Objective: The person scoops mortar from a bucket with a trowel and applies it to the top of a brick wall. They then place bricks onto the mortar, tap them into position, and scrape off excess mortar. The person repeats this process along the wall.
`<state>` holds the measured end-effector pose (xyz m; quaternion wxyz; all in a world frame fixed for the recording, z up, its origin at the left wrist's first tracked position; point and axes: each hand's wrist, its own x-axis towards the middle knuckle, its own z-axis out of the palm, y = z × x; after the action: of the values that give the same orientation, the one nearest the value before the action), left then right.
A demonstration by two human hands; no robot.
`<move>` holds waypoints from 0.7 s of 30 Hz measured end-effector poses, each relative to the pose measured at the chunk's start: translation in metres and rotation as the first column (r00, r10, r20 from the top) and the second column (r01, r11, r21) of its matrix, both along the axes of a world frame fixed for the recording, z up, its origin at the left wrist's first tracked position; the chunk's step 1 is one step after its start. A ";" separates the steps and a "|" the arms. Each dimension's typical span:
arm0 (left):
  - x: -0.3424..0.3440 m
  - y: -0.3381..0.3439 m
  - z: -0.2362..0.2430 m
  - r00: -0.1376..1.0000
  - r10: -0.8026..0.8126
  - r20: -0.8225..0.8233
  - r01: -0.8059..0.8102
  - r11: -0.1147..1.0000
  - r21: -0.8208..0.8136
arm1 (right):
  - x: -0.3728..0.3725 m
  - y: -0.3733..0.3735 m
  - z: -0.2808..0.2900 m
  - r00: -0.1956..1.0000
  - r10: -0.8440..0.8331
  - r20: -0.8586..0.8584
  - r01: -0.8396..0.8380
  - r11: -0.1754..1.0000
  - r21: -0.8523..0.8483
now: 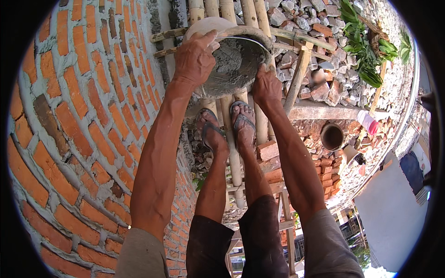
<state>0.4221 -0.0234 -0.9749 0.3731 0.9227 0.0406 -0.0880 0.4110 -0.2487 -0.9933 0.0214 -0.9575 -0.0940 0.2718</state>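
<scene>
A bucket (232, 62) with wet grey mortar inside rests at or just above the bamboo poles (236, 180) of a scaffold, above my sandalled feet. My left hand (194, 60) grips the bucket's left rim, fingers closed over it. My right hand (267, 85) is closed on the bucket's right side, its fingertips partly hidden. A pale rounded shape (204, 25) shows behind the bucket's upper left edge; I cannot make out what it is.
A brick wall (79, 139) runs along my left. At right lie rubble (320, 88), green leaves (361, 55) and stacked bricks (327, 178) below the scaffold, with a dark bucket (332, 137) and a pink-and-white container (366, 121). Crosspieces (301, 37) jut from the bamboo.
</scene>
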 end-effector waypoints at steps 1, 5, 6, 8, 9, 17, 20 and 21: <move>0.000 0.000 -0.002 1.000 -0.019 0.014 0.019 1.000 -0.016 | -0.005 0.017 -0.013 0.994 0.017 -0.105 -0.025 0.997 -0.078; 0.002 0.002 -0.005 0.954 0.075 0.289 -0.065 0.997 -0.041 | -0.038 0.028 0.001 0.915 0.313 -0.256 -0.292 0.949 0.117; 0.001 0.003 -0.005 0.985 0.046 0.166 -0.037 0.998 -0.058 | -0.045 0.021 0.014 0.885 0.377 -0.272 -0.354 0.926 0.132; -0.001 0.005 -0.001 0.997 -0.028 -0.068 0.024 0.998 -0.057 | -0.054 0.013 0.032 0.945 0.199 -0.260 -0.164 0.975 0.152; -0.001 0.005 0.000 0.998 -0.024 -0.059 0.019 0.997 -0.073 | -0.055 0.014 0.034 0.968 0.097 -0.233 -0.068 0.989 0.131; -0.020 -0.008 -0.003 0.981 0.020 0.191 0.007 0.990 -0.138 | -0.054 0.022 -0.010 0.916 -0.185 -0.357 0.275 0.936 0.220; -0.022 -0.006 -0.001 0.976 0.040 0.212 -0.012 0.991 -0.130 | -0.065 -0.016 0.015 0.944 -0.228 -0.237 0.267 0.952 0.150; -0.022 -0.006 -0.001 0.974 0.049 0.222 -0.023 0.993 -0.118 | -0.062 -0.025 0.018 0.950 -0.244 -0.193 0.269 0.956 0.116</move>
<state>0.4003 -0.0295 -0.9754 0.4291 0.9030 0.0099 0.0216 0.3487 -0.2733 -0.9753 0.1322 -0.9298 0.0146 0.3433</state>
